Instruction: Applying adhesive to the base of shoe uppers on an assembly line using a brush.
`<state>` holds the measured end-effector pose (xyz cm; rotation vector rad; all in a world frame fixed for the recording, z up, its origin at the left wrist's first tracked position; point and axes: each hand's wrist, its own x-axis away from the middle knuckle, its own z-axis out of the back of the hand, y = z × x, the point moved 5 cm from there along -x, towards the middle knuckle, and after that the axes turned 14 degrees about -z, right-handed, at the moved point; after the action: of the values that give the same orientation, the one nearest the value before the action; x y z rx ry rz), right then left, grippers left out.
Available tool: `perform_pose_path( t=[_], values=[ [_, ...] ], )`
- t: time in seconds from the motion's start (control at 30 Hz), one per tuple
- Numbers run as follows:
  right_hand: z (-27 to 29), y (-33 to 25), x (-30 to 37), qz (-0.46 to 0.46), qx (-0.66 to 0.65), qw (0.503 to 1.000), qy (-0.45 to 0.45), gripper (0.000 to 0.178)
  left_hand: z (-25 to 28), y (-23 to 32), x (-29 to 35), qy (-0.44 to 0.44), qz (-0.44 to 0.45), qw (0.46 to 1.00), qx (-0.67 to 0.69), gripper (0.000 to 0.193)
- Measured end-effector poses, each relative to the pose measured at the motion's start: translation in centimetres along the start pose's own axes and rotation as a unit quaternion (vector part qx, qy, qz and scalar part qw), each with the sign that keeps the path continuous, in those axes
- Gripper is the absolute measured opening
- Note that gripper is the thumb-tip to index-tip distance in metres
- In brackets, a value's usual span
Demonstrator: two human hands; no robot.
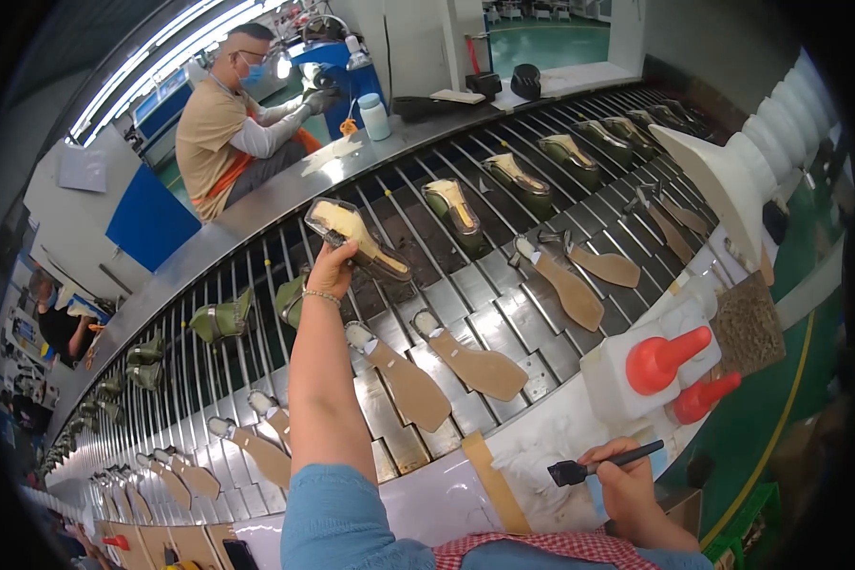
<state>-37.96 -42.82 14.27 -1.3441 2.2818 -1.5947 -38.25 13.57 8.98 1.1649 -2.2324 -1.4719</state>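
My left hand [331, 271] is stretched out over the conveyor and grips a green shoe upper [356, 237] on its last, sole side up. A bracelet sits on that wrist. My right hand [627, 475] rests near the bench's front edge and holds a small black brush [598, 465], bristles pointing left. Tan soles [413, 385] [480, 366] lie on the metal slats just below the raised shoe.
The slatted conveyor [503, 285] carries more green uppers [456, 214] and tan soles [570, 290]. Two red-capped squeeze bottles [665, 361] stand at my right. A person in a tan shirt [223, 123] works across the belt. A white ribbed duct [760, 142] hangs at right.
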Motion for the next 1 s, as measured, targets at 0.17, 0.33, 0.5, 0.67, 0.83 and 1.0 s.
perform_pose_path(
  t=[0.17, 0.33, 0.5, 0.67, 0.83, 1.0],
  values=[
    [-1.0, -0.1, -0.1, 0.003, 0.006, 1.000, 0.004, 0.018, 2.4, 0.4, 0.9, 0.049, 0.020, 0.990, -0.129, 0.058],
    [-0.3, -0.6, 0.1, 0.028, -0.016, 0.999, 0.004, 0.016, 0.6, 7.7, 8.3, -0.073, -0.048, 0.658, -0.748, 0.086],
    [-0.8, -0.3, 0.7, 0.001, -0.002, 1.000, -0.018, 0.014, 5.2, 6.9, 15.0, -0.147, 0.104, 0.537, -0.824, 0.084],
    [-1.0, -0.6, 2.8, 0.037, -0.006, 0.999, -0.027, 0.013, 4.9, 6.7, 14.8, -0.088, 0.045, 0.613, -0.784, 0.069],
    [0.0, -1.1, 6.0, 0.059, 0.010, 0.998, -0.002, 0.012, 9.7, 15.2, 12.8, 0.157, -0.252, 0.829, -0.473, 0.041],
    [1.5, -3.0, 7.7, 0.077, 0.036, 0.996, 0.021, 0.013, -3.1, 27.0, 21.0, 0.081, -0.131, 0.915, -0.373, 0.035]
  ],
)
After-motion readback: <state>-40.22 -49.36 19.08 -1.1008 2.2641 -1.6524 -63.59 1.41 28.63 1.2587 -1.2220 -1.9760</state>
